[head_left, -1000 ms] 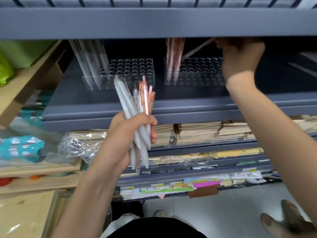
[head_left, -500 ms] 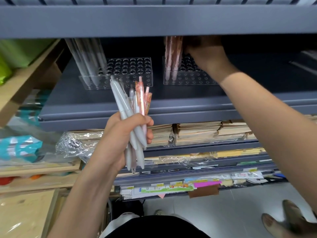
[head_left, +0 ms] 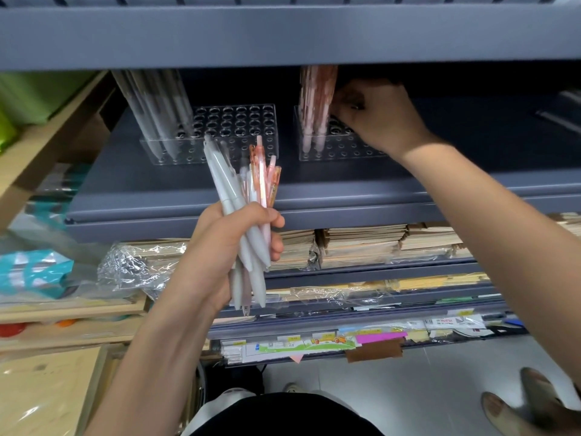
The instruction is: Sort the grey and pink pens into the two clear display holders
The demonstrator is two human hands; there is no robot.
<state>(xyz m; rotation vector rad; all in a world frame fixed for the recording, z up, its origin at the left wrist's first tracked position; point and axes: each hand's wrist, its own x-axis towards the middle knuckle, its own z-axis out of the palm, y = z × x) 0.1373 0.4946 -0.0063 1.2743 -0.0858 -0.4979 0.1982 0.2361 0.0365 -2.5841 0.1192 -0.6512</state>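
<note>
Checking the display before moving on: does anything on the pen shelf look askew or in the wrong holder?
Nothing stands out: grey pens stand in the left holder, pink pens in the right holder, no colours mixed.

Grey pens [head_left: 229, 190], pink pens [head_left: 262, 180] w/ maybe orange print; shelf [head_left: 345, 190] blue-grey.

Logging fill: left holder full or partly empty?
Partly empty: in the left holder, grey pens stand only at its left end; other holes bare.

Left hand [head_left: 217, 250] grips pens [head_left: 239, 196]; right hand [head_left: 380, 118] at right holder [head_left: 342, 149].
</note>
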